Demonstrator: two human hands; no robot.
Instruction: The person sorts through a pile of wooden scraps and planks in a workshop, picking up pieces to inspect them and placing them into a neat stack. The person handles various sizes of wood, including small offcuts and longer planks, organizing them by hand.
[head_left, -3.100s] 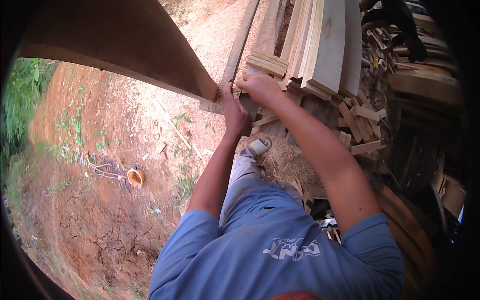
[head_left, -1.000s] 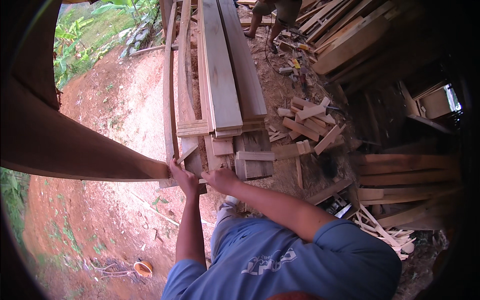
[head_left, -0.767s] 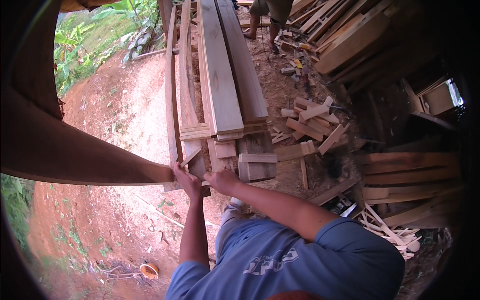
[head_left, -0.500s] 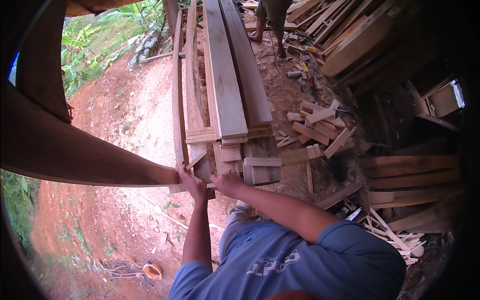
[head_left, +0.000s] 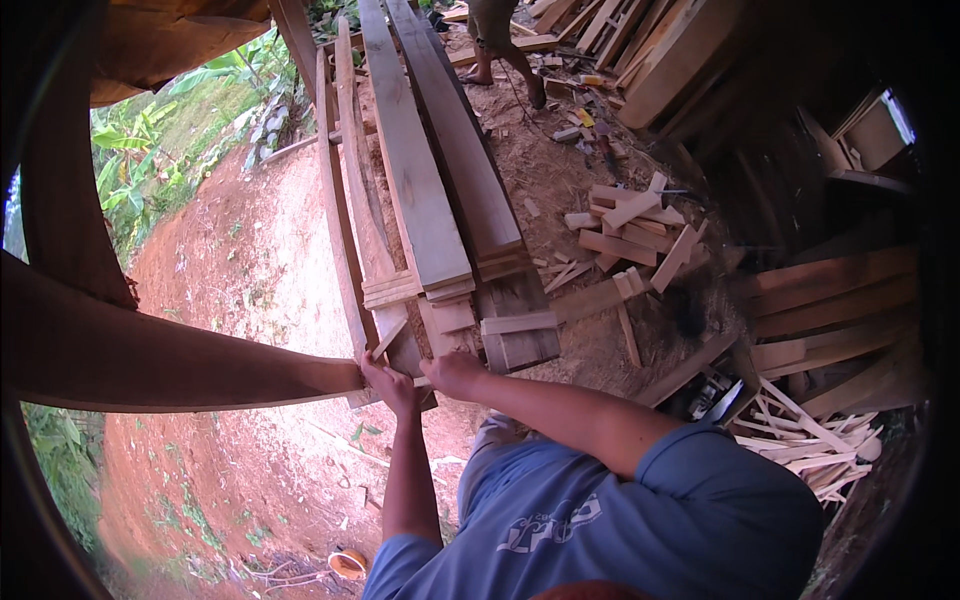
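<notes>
My left hand (head_left: pixel 393 388) is at the near end of the stacked boards, its fingers closed around a short thin wooden strip (head_left: pixel 388 340) that angles up and away from it. Just to its right, my right hand (head_left: pixel 456 375) is curled into a fist beside the board ends; whatever is in its grip is hidden. Beyond both hands, long planed boards (head_left: pixel 420 200) run away from me, with short wooden blocks (head_left: pixel 395 288) lying crosswise near their close ends. Another short block (head_left: pixel 518 324) rests on a wide board (head_left: pixel 525 348) at the right.
A thick post (head_left: pixel 250 375) juts in from the left toward my left hand. Offcuts (head_left: pixel 630 228) are heaped on the ground to the right, and thin scrap strips (head_left: pixel 815 440) lie lower right. At the top, another person's legs (head_left: pixel 497 45) stand near tools and leaning planks (head_left: pixel 680 65).
The view has shifted a little, so the boards appear tilted. Both hands stay at the board ends, close together. The other person's legs have moved slightly.
</notes>
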